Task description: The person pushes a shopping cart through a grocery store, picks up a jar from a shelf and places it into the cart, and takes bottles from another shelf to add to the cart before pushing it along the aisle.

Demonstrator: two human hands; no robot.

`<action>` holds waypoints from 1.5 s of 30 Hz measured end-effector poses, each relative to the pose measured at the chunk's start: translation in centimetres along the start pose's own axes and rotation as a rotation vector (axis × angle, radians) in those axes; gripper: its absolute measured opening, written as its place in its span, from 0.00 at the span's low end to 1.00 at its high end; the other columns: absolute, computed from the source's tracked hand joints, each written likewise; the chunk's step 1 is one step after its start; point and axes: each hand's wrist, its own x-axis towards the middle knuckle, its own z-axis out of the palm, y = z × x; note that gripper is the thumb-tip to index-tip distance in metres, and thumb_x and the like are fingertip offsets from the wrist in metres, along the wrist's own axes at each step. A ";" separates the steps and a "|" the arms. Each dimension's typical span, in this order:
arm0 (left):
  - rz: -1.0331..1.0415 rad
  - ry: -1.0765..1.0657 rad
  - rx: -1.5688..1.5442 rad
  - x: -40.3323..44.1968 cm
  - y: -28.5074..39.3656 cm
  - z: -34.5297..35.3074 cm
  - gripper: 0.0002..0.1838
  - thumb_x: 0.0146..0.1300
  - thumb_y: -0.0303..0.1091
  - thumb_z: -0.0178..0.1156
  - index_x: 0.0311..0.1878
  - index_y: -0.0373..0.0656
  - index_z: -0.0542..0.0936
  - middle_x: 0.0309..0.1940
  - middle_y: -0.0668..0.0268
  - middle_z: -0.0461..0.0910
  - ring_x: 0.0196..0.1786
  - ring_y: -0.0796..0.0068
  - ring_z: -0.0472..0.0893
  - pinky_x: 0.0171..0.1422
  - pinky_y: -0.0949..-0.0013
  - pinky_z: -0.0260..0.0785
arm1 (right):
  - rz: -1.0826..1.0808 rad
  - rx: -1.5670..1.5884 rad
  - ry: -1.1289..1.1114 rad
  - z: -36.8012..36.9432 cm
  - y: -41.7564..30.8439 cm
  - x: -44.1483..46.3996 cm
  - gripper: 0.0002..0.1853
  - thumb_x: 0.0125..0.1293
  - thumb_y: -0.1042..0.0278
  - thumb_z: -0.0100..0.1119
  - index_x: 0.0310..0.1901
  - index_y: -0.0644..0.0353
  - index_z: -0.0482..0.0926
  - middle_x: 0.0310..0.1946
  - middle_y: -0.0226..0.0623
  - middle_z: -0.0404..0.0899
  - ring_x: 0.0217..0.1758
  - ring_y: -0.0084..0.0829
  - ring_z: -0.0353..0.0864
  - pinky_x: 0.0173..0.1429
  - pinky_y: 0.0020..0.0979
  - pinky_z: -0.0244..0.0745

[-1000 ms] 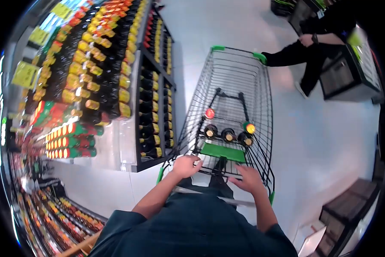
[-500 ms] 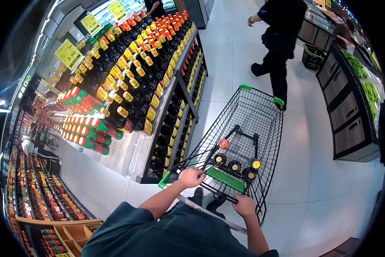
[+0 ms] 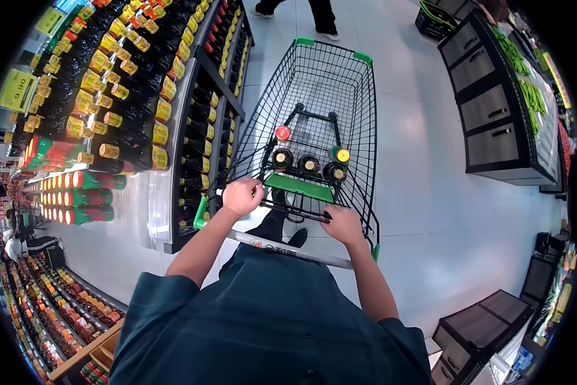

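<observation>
A black wire shopping cart [image 3: 359, 115] with green corner pieces stands before me. My left hand [image 3: 242, 196] is closed around its black rear frame, beside the green plastic flap [image 3: 299, 187]. On the other side of the flap, my right hand [image 3: 342, 223] has its fingers wrapped round the same frame. The grey push handle [image 3: 282, 249] lies under my forearms, nearer my body. Several upright bottles are grouped inside by the flap: one has a red cap [image 3: 283, 133], one is green with a yellow cap [image 3: 342, 155], and dark bottles [image 3: 309, 165] stand between them.
Close on the left is a shelf of dark bottles with yellow labels [image 3: 160, 131], with red-and-green containers [image 3: 89, 215] at its end. A dark cabinet [image 3: 494, 109] bearing green vegetables stands right, near a black basket [image 3: 435, 20]. A person's legs [image 3: 324, 16] cross the aisle ahead.
The cart and my hands appear farther left and higher in view as the camera turned. The shelf is nearer on the left. The walking person has moved left and farther ahead. Both hands keep their hold.
</observation>
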 end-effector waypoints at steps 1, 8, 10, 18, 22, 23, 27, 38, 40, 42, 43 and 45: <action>0.010 -0.006 -0.005 0.8 -0.1 0.1 0.12 0.62 0.41 0.59 0.29 0.47 0.85 0.29 0.62 0.84 0.32 0.53 0.84 0.36 0.54 0.78 | -0.009 -0.014 0.015 -0.2 0.4 1.1 0.14 0.58 0.55 0.70 0.40 0.53 0.82 0.35 0.37 0.86 0.36 0.45 0.86 0.39 0.45 0.81; -0.011 -0.020 -0.016 6.0 -1.4 -0.6 0.13 0.63 0.42 0.57 0.30 0.46 0.85 0.31 0.60 0.83 0.32 0.52 0.84 0.37 0.52 0.78 | 0.006 -0.065 0.100 -1.1 1.6 6.5 0.18 0.51 0.53 0.75 0.41 0.52 0.86 0.36 0.33 0.87 0.36 0.41 0.87 0.38 0.40 0.81; -0.029 -0.058 0.011 7.6 -2.1 -0.5 0.15 0.65 0.44 0.56 0.32 0.46 0.86 0.33 0.60 0.84 0.32 0.51 0.84 0.38 0.51 0.79 | -0.019 -0.084 0.148 -1.2 2.0 8.1 0.17 0.51 0.53 0.76 0.38 0.52 0.86 0.34 0.33 0.87 0.35 0.41 0.86 0.36 0.40 0.81; -0.075 -0.052 -0.022 13.6 -2.6 -1.5 0.15 0.65 0.44 0.56 0.32 0.46 0.86 0.33 0.60 0.86 0.35 0.52 0.85 0.40 0.52 0.79 | -0.048 -0.156 0.179 -3.3 3.7 14.5 0.16 0.48 0.53 0.79 0.34 0.49 0.85 0.31 0.30 0.85 0.31 0.39 0.85 0.33 0.39 0.79; -0.101 -0.082 -0.012 16.7 -2.5 -2.0 0.16 0.64 0.45 0.56 0.33 0.46 0.87 0.31 0.59 0.87 0.33 0.52 0.86 0.40 0.52 0.79 | -0.057 -0.202 0.197 -4.3 4.8 17.7 0.17 0.53 0.47 0.78 0.33 0.50 0.85 0.29 0.32 0.85 0.29 0.40 0.85 0.32 0.39 0.79; -0.110 -0.089 -0.015 17.4 -2.4 -2.0 0.16 0.65 0.45 0.56 0.33 0.46 0.87 0.31 0.59 0.87 0.33 0.52 0.86 0.40 0.52 0.79 | -0.064 -0.200 0.208 -4.6 5.0 18.4 0.18 0.53 0.46 0.77 0.33 0.50 0.85 0.29 0.32 0.85 0.29 0.40 0.85 0.32 0.39 0.79; -0.123 -0.082 -0.031 20.1 -2.2 -1.7 0.16 0.65 0.45 0.55 0.32 0.47 0.87 0.30 0.58 0.87 0.33 0.52 0.86 0.40 0.52 0.79 | -0.082 -0.218 0.213 -6.0 6.3 21.2 0.19 0.54 0.44 0.77 0.33 0.51 0.85 0.29 0.33 0.85 0.29 0.40 0.85 0.32 0.39 0.79; -0.154 -0.009 -0.038 29.6 -1.1 0.2 0.14 0.64 0.44 0.57 0.31 0.47 0.86 0.33 0.59 0.86 0.36 0.51 0.85 0.42 0.50 0.79 | -0.145 -0.233 0.188 -10.5 12.1 30.1 0.19 0.53 0.45 0.77 0.30 0.52 0.84 0.29 0.33 0.84 0.30 0.41 0.85 0.32 0.39 0.78; -0.159 -0.026 -0.010 31.6 -1.4 1.0 0.14 0.63 0.44 0.57 0.33 0.47 0.86 0.34 0.58 0.86 0.36 0.50 0.85 0.42 0.51 0.79 | -0.178 -0.198 0.201 -11.4 13.5 32.0 0.18 0.52 0.47 0.78 0.31 0.52 0.84 0.28 0.33 0.83 0.30 0.41 0.84 0.31 0.40 0.77; -0.153 0.001 -0.013 33.4 -1.6 1.9 0.13 0.64 0.44 0.58 0.35 0.47 0.86 0.36 0.58 0.86 0.37 0.51 0.85 0.43 0.51 0.79 | -0.225 -0.138 0.225 -12.3 14.7 34.0 0.17 0.52 0.50 0.79 0.31 0.53 0.83 0.27 0.34 0.82 0.29 0.41 0.83 0.30 0.41 0.76; -0.152 0.018 -0.008 34.3 -1.7 2.2 0.13 0.64 0.44 0.57 0.34 0.47 0.86 0.35 0.59 0.86 0.37 0.51 0.85 0.43 0.51 0.79 | -0.191 -0.129 0.185 -12.8 15.2 34.9 0.17 0.52 0.51 0.79 0.30 0.53 0.82 0.27 0.34 0.82 0.30 0.42 0.83 0.31 0.42 0.76; -0.202 -0.104 -0.013 36.5 -1.7 2.1 0.19 0.67 0.49 0.53 0.39 0.46 0.87 0.42 0.55 0.86 0.41 0.49 0.86 0.49 0.50 0.80 | -0.197 -0.120 0.169 -14.0 15.8 36.8 0.17 0.53 0.50 0.78 0.30 0.53 0.82 0.27 0.34 0.81 0.30 0.43 0.83 0.31 0.43 0.76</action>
